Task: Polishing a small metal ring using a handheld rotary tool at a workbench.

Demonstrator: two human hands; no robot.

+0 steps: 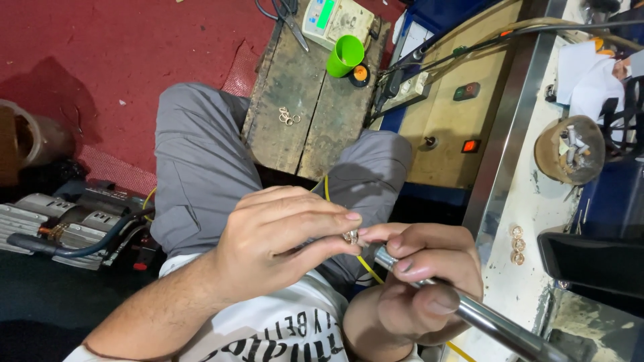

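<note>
- Head view: left hand (282,245) pinches a small ring (350,236) between thumb and fingertips, above the lap.
- Right hand (419,281) is closed around a metal rod (483,318), its tip touching the ring.
- More rings (288,116) lie on the wooden block (302,134), near a green cup (345,55).

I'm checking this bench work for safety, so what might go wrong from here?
1. The small metal piece is pinched only by fingertips of the left hand over the lap; a slip might drop it onto the dark floor.
2. The tip of the metal tool in the right hand sits close to the fingertips, so it might nick them.
3. The yellow cord runs under both hands and might snag.
</note>
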